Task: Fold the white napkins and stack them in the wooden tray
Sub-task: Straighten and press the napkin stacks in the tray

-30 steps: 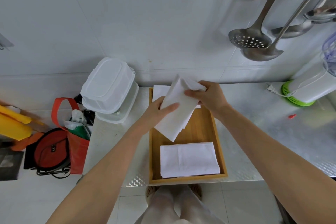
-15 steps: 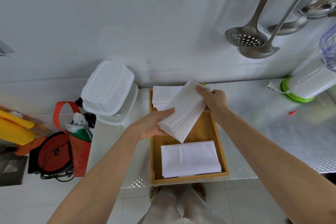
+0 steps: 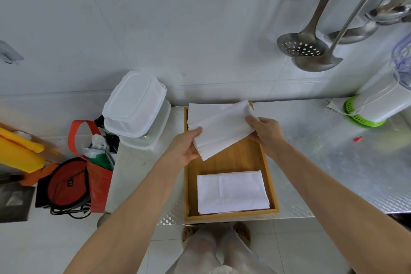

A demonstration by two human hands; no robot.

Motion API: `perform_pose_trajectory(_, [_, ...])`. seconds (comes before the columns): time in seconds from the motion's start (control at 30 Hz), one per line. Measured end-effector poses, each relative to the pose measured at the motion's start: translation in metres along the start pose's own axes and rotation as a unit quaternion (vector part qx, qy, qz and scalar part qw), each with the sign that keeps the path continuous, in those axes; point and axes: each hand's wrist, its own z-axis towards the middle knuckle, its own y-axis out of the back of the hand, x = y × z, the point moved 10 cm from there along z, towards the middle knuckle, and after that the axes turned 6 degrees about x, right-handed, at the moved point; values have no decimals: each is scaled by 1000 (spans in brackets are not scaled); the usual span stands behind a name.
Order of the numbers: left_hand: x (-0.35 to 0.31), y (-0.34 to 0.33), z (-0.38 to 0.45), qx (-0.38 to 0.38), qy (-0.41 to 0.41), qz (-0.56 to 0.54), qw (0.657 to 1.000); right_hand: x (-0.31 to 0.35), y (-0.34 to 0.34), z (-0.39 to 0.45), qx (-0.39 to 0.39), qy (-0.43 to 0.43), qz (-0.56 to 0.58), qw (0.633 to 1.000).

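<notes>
left hand [image 3: 185,148], right hand [image 3: 265,132]: fingers pinch folded cloth napkin [image 3: 222,129] | rectangular wooden tray [image 3: 270,176] below

Both hands — left hand [image 3: 185,147], right hand [image 3: 265,132] — pinch a folded napkin [image 3: 222,131] above the wooden tray [image 3: 272,187]

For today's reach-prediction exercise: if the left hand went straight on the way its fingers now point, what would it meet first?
The left hand points right and slightly away, already gripping the folded napkin. Beyond the napkin comes the right hand holding the other end, though depth is uncertain.
</notes>
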Motion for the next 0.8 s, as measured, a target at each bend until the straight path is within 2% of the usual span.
perform_pose_trajectory(0.1, [-19,14,3,-28,-66,44,996,-5,-15,1,117,-26,-60,991])
perform_pose_trajectory(0.2, [-21,14,2,31,-40,58,997,-6,-25,-1,193,-26,-161,968])
perform_pose_trajectory(0.27, [-19,9,0,60,-39,128,989,-1,-24,-2,176,15,-218,960])
perform_pose_trajectory(0.37, [-36,4,-6,14,-170,319,932,15,-26,-10,129,143,-282,940])
perform_pose_trajectory(0.43, [-46,0,-14,-13,-247,361,899,19,-23,-16,92,201,-300,928])
perform_pose_trajectory(0.57, [-40,-5,-15,-28,-296,465,834,3,-18,-14,64,211,-389,895])
perform_pose_trajectory(0.67, [-26,-7,-9,-7,-287,532,797,-4,-23,-19,57,241,-492,835])
perform_pose_trajectory(0.8, [-21,-10,-9,-10,-293,533,794,-1,-79,-33,124,318,-647,682])
